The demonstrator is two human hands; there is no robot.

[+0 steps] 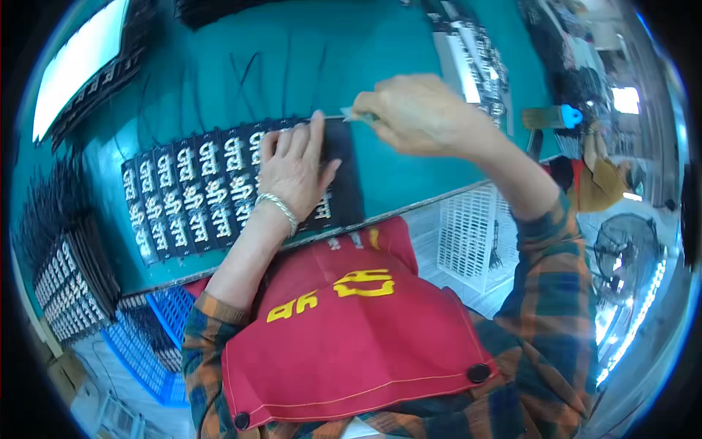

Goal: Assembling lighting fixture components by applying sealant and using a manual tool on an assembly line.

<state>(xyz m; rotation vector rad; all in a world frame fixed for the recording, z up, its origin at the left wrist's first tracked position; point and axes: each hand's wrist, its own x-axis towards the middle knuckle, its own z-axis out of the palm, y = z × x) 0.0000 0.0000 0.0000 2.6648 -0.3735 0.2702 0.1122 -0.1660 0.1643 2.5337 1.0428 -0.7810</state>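
A row of black strips with silvery, letter-like metal ornaments lies side by side on the green tabletop. My left hand rests flat over the strips near the row's right end, fingers pointing away from me. Beside it, a plain black section carries no visible ornaments. Just right of my left fingertips, my right hand is closed above the table on a small pale tool with a thin metal tip. My right fingers partly hide the tool, so its exact kind is unclear. Thin black cords stretch away behind the strips.
Bundled ornamented strips hang at the left table edge, above a blue plastic basket. More pieces lie at the far right, near a blue-handled brush. A white basket stands below the table; a fan is at right.
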